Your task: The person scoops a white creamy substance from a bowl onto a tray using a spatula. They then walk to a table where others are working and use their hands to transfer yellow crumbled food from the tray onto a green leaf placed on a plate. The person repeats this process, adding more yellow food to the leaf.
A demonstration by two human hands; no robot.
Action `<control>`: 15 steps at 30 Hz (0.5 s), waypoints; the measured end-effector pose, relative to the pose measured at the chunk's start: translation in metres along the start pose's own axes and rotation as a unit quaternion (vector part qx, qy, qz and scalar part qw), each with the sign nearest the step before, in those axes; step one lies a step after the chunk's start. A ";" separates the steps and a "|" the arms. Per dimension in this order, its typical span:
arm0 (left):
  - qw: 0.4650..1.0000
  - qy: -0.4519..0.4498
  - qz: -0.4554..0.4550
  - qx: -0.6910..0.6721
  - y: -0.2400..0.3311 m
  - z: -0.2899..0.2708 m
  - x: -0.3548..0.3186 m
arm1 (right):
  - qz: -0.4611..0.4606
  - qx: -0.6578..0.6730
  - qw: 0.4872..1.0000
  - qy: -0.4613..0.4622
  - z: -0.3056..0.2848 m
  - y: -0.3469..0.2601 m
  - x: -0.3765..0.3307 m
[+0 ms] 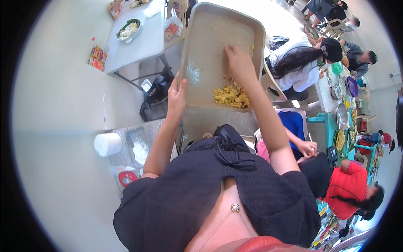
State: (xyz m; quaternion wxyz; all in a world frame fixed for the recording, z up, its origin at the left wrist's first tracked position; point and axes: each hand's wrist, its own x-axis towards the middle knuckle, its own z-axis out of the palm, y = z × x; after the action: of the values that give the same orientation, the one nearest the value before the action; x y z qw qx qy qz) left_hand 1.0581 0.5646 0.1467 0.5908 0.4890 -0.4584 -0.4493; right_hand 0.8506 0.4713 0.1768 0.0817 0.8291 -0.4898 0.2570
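A large beige rectangular tray [210,38] is held out in front of me, tilted so its bottom faces me. My left hand [176,98] grips its left rim, thumb over the edge and fingers behind. A heap of yellow, crumbly food pieces with darker bits [231,96] lies in the tray's near right corner. Over the tray's right half, my right hand [240,65] reaches in with fingers curled toward the bottom, just beyond the heap. Those fingertips are blurred, so whether they pinch anything is hidden. Small crumbs are scattered across the tray bottom.
A white folding table [140,40] with a bowl of food [129,30] stands at far left. Nearby are a dark bag [157,94], a white paper roll [108,144] and a steel basin [138,138]. Several people sit to the right along a laden table [329,90].
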 end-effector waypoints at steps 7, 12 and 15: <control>0.999 -0.028 -0.018 -0.005 -0.021 0.034 0.096 | 0.062 -0.022 0.988 -0.142 0.018 0.081 0.037; 0.998 -0.045 -0.001 0.033 -0.030 0.066 0.173 | 0.056 -0.120 0.991 0.023 0.054 0.181 0.112; 0.997 -0.028 0.022 0.069 -0.031 0.091 0.218 | 0.129 -0.088 0.980 -0.122 0.062 0.190 0.133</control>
State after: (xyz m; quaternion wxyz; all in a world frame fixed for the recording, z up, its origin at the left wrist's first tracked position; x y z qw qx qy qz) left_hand 1.0050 0.3328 0.1475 0.5521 0.5057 -0.5153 -0.4170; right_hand 0.7619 0.2485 0.1695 0.0600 0.7735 -0.6197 0.1183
